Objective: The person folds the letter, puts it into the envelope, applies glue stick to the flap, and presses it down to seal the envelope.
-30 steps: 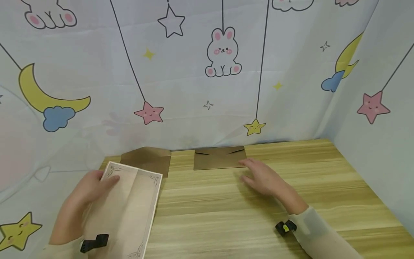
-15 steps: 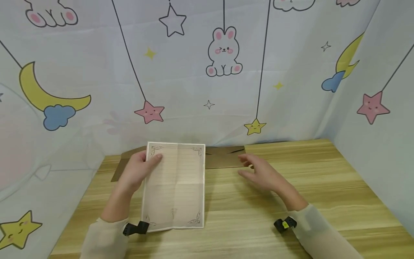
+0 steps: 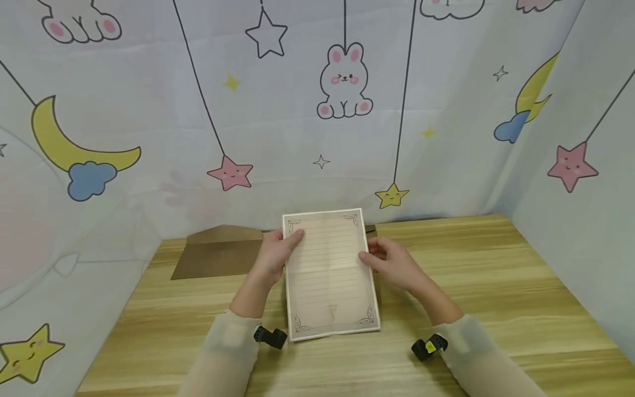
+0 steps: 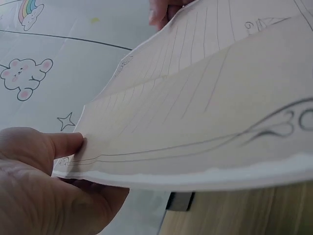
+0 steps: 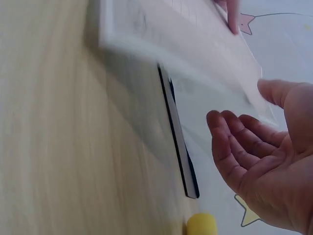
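A lined cream sheet of paper (image 3: 329,275) with ornate corners and crossing fold creases is held up over the table. The left hand (image 3: 268,256) pinches its upper left edge, thumb on the printed face and fingers behind; the left wrist view shows this hand (image 4: 54,178) at one corner of the sheet (image 4: 205,112). At the sheet's right edge is the right hand (image 3: 399,267), its thumb by the border. In the right wrist view this hand (image 5: 274,147) has its thumb and bent fingers apart, beside the blurred sheet (image 5: 186,39).
A brown envelope (image 3: 218,259) with its flap raised lies at the table's back left. Another brown envelope (image 3: 371,227) is mostly hidden behind the sheet. The wood-grain table (image 3: 486,281) meets a cartoon-printed cloth backdrop (image 3: 297,132). A yellow rounded thing (image 5: 201,225) shows in the right wrist view.
The left hand has carried the sheet from the left to the middle and straightened it, uncovering the left envelope. The right hand is now at the sheet's right edge, having moved only slightly.
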